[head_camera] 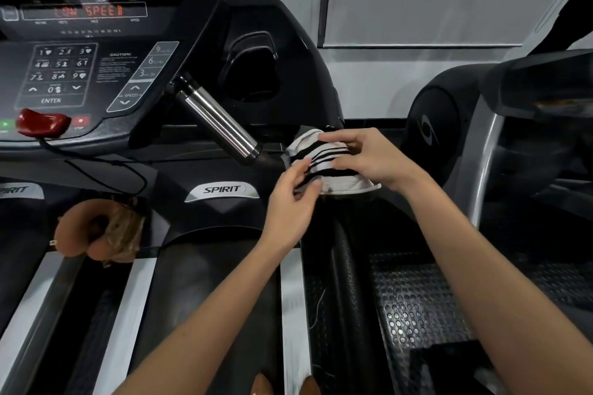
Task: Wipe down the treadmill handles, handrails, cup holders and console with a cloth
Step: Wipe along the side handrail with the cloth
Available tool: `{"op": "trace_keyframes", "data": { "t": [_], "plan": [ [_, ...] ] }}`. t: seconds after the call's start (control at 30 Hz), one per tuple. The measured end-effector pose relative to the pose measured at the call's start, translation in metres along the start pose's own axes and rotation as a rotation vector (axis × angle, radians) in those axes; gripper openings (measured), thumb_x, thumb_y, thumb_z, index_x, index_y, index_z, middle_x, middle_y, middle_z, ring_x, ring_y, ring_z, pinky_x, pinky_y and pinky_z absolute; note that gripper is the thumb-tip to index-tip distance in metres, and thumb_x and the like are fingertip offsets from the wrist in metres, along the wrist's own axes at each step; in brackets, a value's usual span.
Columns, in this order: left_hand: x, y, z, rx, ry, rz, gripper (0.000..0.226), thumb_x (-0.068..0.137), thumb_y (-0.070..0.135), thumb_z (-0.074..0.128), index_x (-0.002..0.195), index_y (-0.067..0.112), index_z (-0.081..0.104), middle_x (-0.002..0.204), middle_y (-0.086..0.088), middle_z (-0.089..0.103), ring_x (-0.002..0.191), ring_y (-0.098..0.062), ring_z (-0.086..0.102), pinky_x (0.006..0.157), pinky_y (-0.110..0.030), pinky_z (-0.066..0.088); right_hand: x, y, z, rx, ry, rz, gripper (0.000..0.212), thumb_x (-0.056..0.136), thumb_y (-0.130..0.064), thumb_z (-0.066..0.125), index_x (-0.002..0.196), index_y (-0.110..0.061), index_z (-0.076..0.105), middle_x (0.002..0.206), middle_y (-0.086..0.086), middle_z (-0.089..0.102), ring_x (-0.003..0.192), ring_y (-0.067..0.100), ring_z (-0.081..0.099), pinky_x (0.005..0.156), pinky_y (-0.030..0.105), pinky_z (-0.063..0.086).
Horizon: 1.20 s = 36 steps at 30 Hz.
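Cloth (pixel 324 159), white with black stripes, is bunched on top of the black handrail (pixel 343 250), just off the lower end of the chrome handle (pixel 218 123). Stripes and long axis run crosswise to the rail, tilting slightly up to the right. Left hand (pixel 293 202) pinches the cloth's near edge between thumb and fingertips. Right hand (pixel 369 160) curls over its far side, thumb and fingers gripping the fabric.

Chrome handle slants up-left from the cloth to the console (pixel 64 74). Cup holder (pixel 252 69) sits just above-right of the handle's upper end. Red safety key (pixel 41 122) with black cord lies well left of the handle. Brown rounded object (pixel 96 228) rests below-left of it. Right of the handle, beyond the cloth, a second machine (pixel 449 112) stands near. Perforated floor plate (pixel 417 298) fills the gap between the two machines.
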<state>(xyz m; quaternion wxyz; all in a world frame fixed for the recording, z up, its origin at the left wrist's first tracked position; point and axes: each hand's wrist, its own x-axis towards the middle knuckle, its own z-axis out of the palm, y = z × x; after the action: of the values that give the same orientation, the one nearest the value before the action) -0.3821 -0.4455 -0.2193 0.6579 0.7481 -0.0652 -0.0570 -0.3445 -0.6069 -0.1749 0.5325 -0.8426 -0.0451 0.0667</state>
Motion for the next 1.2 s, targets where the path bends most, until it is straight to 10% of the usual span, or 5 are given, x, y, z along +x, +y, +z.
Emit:
{"op": "trace_keyframes", "data": {
  "t": [0.2,0.63,0.87,1.03,1.2],
  "plan": [
    [0.029,0.005,0.005,0.62,-0.132,0.008,0.06,0.091,0.052,0.046,0.144,0.042,0.022,0.137,-0.001,0.038,0.116,-0.018,0.048,0.092,-0.025,0.034,-0.005,0.009,-0.009,0.164,0.187,-0.031,0.035,0.09,0.002,0.052,0.11,-0.024,0.063,0.108,0.001,0.066,0.1,0.005,0.06,0.083,0.016,0.049],
    [0.025,-0.019,0.003,0.091,-0.075,-0.042,0.048,0.097,0.008,0.042,0.142,0.023,0.035,0.133,0.0,0.042,0.122,-0.006,0.041,0.11,-0.024,0.03,-0.041,0.051,0.031,0.311,0.289,0.158,0.032,0.093,-0.008,0.051,0.12,-0.023,0.057,0.115,-0.003,0.064,0.104,0.009,0.061,0.09,0.029,0.049],
    [-0.044,-0.037,-0.004,-0.169,-0.024,-0.158,0.038,0.088,-0.012,0.046,0.104,0.019,0.062,0.095,-0.002,0.066,0.076,0.004,0.063,0.066,-0.009,0.046,-0.058,0.056,0.054,0.281,0.296,0.125,0.041,0.095,-0.01,0.048,0.135,-0.019,0.046,0.137,-0.006,0.048,0.121,0.007,0.048,0.096,0.008,0.04],
    [-0.052,-0.028,0.012,-0.078,-0.028,-0.089,0.048,0.084,0.013,0.067,0.125,0.03,0.052,0.125,0.013,0.048,0.113,0.008,0.048,0.095,-0.006,0.035,-0.062,0.057,0.052,0.364,0.263,0.121,0.048,0.091,0.001,0.051,0.132,-0.024,0.045,0.137,0.005,0.05,0.125,0.017,0.049,0.108,0.035,0.038],
    [-0.004,-0.014,0.022,-0.03,0.043,-0.05,0.044,0.087,0.021,0.062,0.131,0.019,0.053,0.127,0.006,0.051,0.119,-0.006,0.05,0.105,-0.022,0.036,-0.068,0.057,0.056,0.395,0.324,0.146,0.038,0.092,0.0,0.05,0.127,-0.014,0.055,0.123,0.003,0.061,0.116,0.013,0.057,0.097,0.023,0.046]
  ]
}}
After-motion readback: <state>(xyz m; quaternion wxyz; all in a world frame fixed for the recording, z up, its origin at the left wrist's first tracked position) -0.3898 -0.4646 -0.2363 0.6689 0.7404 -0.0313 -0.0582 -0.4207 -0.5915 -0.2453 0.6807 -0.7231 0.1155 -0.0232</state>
